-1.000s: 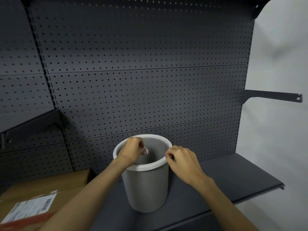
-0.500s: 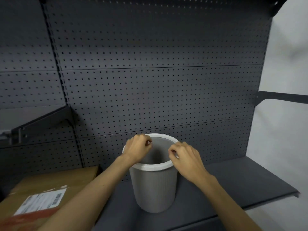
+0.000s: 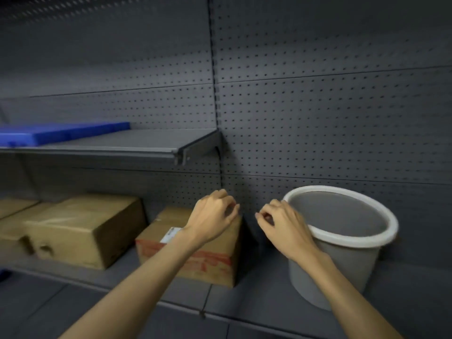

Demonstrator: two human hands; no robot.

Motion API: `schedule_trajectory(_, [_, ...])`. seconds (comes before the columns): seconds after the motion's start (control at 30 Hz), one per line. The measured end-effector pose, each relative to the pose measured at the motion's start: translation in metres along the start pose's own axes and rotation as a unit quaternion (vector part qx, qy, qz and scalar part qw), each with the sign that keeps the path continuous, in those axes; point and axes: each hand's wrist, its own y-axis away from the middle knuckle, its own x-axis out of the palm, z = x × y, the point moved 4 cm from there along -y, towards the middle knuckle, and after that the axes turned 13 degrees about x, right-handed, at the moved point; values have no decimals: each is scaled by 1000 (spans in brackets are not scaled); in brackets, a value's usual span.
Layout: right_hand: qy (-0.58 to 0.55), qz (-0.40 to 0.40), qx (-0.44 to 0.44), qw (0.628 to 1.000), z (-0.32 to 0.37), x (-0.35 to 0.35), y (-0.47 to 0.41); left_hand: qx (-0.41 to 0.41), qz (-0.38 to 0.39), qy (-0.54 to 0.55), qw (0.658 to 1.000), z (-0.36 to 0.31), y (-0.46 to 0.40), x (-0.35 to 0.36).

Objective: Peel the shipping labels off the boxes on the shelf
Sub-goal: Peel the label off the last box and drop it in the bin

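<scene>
A cardboard box with red tape (image 3: 208, 263) stands on the lower shelf (image 3: 264, 289). On its top is a white shipping label (image 3: 171, 234), partly hidden by my left wrist. My left hand (image 3: 215, 216) hovers over the box's back right corner with curled fingers and nothing in them. My right hand (image 3: 281, 223) is just right of it, beside the rim of the grey bin (image 3: 354, 238), fingers curled with their tips together; I see nothing between them. A larger plain box (image 3: 83, 228) sits further left.
Another cardboard box (image 3: 12, 216) lies at the far left. An upper shelf (image 3: 122, 143) juts out above the boxes and carries a flat blue object (image 3: 61, 132). Dark pegboard (image 3: 318, 118) backs everything. The picture is blurred by motion.
My view has swung left, so the boxes now show. Both hands have left the bin's mouth and moved left; the left one is now over the red-taped box.
</scene>
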Motion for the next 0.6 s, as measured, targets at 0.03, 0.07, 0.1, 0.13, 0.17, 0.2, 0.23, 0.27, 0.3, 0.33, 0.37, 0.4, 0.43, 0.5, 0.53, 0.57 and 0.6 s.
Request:
schedule_trajectory(0.03, [-5,8,-10,1000,12,11,-2,-19,7,-9,1000,16,12,-5])
schedule_trajectory(0.07, [-9,15,-20,1000,24,21,-4,-36,12,-18,999,31,24,-10])
schedule_trajectory(0.1, [-13,21,-29,999,36,32,-5,-50,16,-25,998,46,36,-15])
schedule_trajectory(0.13, [-18,25,-38,999,47,41,-6,-59,17,-34,998,59,47,-20])
schedule_trajectory(0.17, [-23,27,-45,998,58,51,-8,-67,18,-44,997,71,58,-25])
schedule_trajectory(0.2, [-28,29,-51,998,69,61,-9,-74,18,-52,996,82,68,-29])
schedule_trajectory(0.23, [-32,32,-55,997,80,70,-10,-80,19,-58,995,92,77,-33])
schedule_trajectory(0.27, [-36,37,-58,997,89,80,-12,-84,19,-61,994,102,86,-35])
schedule_trajectory(0.3, [-41,42,-59,997,99,90,-13,-88,21,-62,994,113,95,-37])
schedule_trajectory(0.33, [-43,48,-60,996,108,101,-15,-92,26,-61,994,123,103,-38])
schedule_trajectory(0.37, [-43,51,-60,996,117,111,-16,-94,33,-60,993,134,112,-38])
schedule_trajectory(0.4, [-40,55,-60,996,125,122,-17,-94,40,-59,993,145,120,-38])
schedule_trajectory(0.43, [-35,60,-60,996,133,133,-18,-95,46,-57,993,155,127,-37])
schedule_trajectory(0.5, [-23,71,-58,996,146,153,-20,-93,52,-50,993,174,141,-35])
schedule_trajectory(0.53, [-18,74,-54,996,152,162,-20,-90,55,-43,994,183,147,-32])
schedule_trajectory(0.57, [-13,77,-46,996,156,171,-20,-86,58,-33,994,191,152,-29])
schedule_trajectory(0.6, [-7,80,-37,996,160,180,-20,-82,63,-25,994,199,157,-24])
